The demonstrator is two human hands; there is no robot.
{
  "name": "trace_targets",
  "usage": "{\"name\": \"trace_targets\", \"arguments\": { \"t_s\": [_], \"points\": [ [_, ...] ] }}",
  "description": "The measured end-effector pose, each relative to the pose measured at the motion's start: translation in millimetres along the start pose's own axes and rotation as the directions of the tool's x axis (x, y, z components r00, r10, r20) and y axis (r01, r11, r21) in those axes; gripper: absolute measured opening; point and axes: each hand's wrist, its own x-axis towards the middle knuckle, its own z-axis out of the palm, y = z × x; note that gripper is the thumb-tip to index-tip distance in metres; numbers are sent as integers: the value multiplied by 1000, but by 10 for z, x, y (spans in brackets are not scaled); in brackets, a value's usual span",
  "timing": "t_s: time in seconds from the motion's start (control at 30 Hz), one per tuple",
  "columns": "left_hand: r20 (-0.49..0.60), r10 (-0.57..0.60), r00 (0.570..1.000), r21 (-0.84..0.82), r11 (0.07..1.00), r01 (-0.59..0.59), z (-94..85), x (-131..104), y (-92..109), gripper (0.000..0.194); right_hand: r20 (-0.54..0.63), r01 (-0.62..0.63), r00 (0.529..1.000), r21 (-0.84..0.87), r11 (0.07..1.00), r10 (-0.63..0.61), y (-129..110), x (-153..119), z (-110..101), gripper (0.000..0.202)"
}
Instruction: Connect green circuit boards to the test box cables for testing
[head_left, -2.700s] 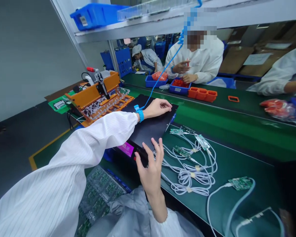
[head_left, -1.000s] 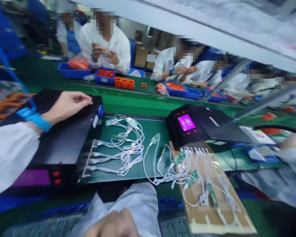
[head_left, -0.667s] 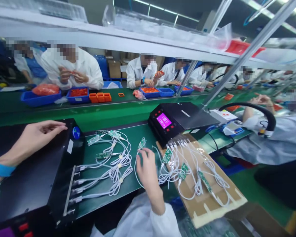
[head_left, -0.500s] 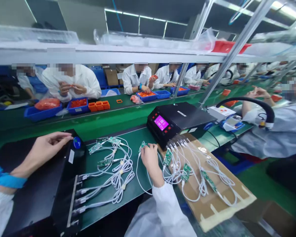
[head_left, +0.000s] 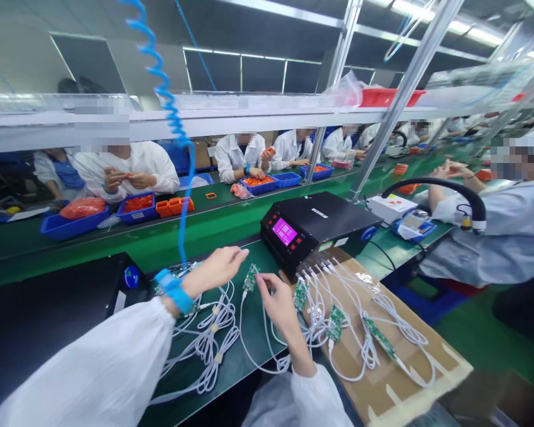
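Observation:
My right hand [head_left: 279,303] pinches the edge of a small green circuit board [head_left: 250,279] between thumb and fingertips. The board is tilted up above the green bench, and a white cable [head_left: 242,323] hangs from its lower end. My left hand [head_left: 218,270] reaches in from the left, fingers stretched towards that board but apart from it. A blue wrist strap [head_left: 176,290] with a coiled blue cord is on my left wrist. Beneath my left arm lie bundled white cables [head_left: 213,332], and more boards there are partly hidden.
A black tester with a lit pink screen [head_left: 285,231] stands behind my right hand. Boards on white cables, one green board [head_left: 336,322] among them, lie on cardboard [head_left: 382,379] at right. A black box [head_left: 71,296] is at left. Co-workers sit across the line and at right.
My left hand has left the black box and swung right, close to the circuit board. My right hand keeps hold of the board, which now shows more fully. The camera view has shifted.

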Motion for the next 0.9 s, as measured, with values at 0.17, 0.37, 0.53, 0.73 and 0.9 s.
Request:
{"name": "trace_targets", "arguments": {
  "t_s": [0.17, 0.37, 0.53, 0.73, 0.9],
  "points": [
    [164, 17, 986, 5, 1000, -18, 690, 235, 66, 55, -65, -45, 995, 441, 897, 81, -20, -325, -340, 33],
    [271, 37, 962, -198, 980, 18, 946, 194, 113, 64, -183, -27, 969, 592, 806, 167, 49, -421, -636, 29],
    [364, 18, 931, -315, 943, 105, 862, 82, 133, 75, -187, -61, 960, 590, 805, 210, 39, -410, -705, 33],
    [287, -36, 957, -495, 850, 181, 900, 1, 162, 64, -71, -127, 982, 432, 893, 174, -161, -299, -540, 39],
    [100, -203, 974, -671, 710, 217, 948, 205, 77, 65, -75, -54, 994, 244, 968, 75, -375, -470, -318, 41]
  ]
}}
